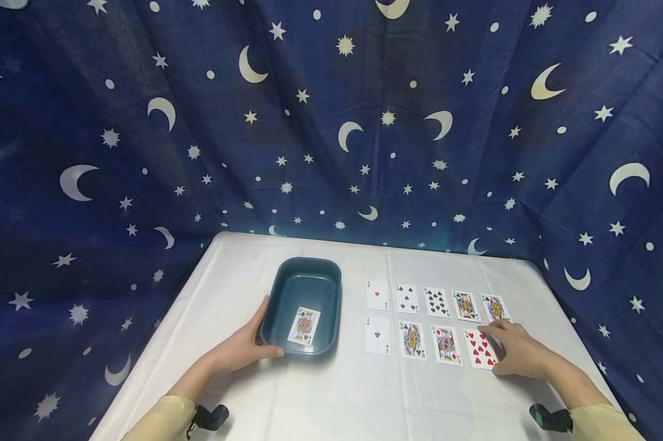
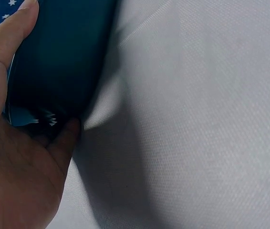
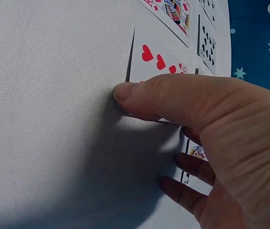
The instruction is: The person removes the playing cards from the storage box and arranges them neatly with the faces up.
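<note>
My left hand (image 1: 242, 344) grips the near left corner of a dark teal tray (image 1: 333, 300), thumb at the near rim and fingers along the left side. Inside the tray lies one face card (image 1: 304, 326), face up. At the right end of the nearer card row, my right hand (image 1: 521, 350) holds a red hearts playing card (image 1: 479, 350) by its right side between thumb and forefinger. In the right wrist view the thumb (image 3: 144, 98) covers part of that hearts card, while the other fingers reach over beside a face card (image 3: 198, 152).
Two rows of face-up cards lie right of the tray, among them an ace of hearts (image 1: 378, 297), an ace of clubs (image 1: 378, 343) and a king of diamonds (image 1: 447, 345). A white cloth (image 1: 331, 404) covers the table; a blue star-and-moon curtain (image 1: 309, 147) hangs behind it.
</note>
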`<state>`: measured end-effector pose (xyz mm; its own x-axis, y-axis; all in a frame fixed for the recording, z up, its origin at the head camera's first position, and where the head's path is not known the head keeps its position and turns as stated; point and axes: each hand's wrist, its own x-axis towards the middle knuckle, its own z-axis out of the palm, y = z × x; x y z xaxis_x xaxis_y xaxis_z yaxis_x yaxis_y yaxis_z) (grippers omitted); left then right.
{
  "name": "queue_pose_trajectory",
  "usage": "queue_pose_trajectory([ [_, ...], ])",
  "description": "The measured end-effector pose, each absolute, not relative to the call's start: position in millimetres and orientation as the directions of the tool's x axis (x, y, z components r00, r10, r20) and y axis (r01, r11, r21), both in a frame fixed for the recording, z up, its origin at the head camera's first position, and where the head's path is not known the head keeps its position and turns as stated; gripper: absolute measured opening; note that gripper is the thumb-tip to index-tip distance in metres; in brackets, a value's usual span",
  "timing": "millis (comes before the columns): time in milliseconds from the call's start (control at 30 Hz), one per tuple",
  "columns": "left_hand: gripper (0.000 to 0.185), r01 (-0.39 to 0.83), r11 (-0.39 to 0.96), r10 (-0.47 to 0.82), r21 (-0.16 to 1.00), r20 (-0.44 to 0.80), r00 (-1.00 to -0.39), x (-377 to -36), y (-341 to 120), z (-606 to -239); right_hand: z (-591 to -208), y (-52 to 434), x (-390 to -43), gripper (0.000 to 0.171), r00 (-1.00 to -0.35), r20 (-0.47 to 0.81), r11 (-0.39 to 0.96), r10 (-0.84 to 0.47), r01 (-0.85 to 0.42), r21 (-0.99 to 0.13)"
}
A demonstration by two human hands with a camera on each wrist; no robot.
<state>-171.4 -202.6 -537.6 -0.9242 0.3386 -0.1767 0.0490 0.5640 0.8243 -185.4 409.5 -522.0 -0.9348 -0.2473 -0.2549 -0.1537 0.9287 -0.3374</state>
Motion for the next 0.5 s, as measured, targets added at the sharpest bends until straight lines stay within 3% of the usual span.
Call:
queue_pose_trajectory([
  [500,0.126,0.045,0.563,0.333,0.825,-0.176,-0.926,-171.1,-202.4,-538.2,-523.4,410.0,-184.9,0.093,-0.934,-0.249,0.930,-0.256,-0.167,-0.328],
])
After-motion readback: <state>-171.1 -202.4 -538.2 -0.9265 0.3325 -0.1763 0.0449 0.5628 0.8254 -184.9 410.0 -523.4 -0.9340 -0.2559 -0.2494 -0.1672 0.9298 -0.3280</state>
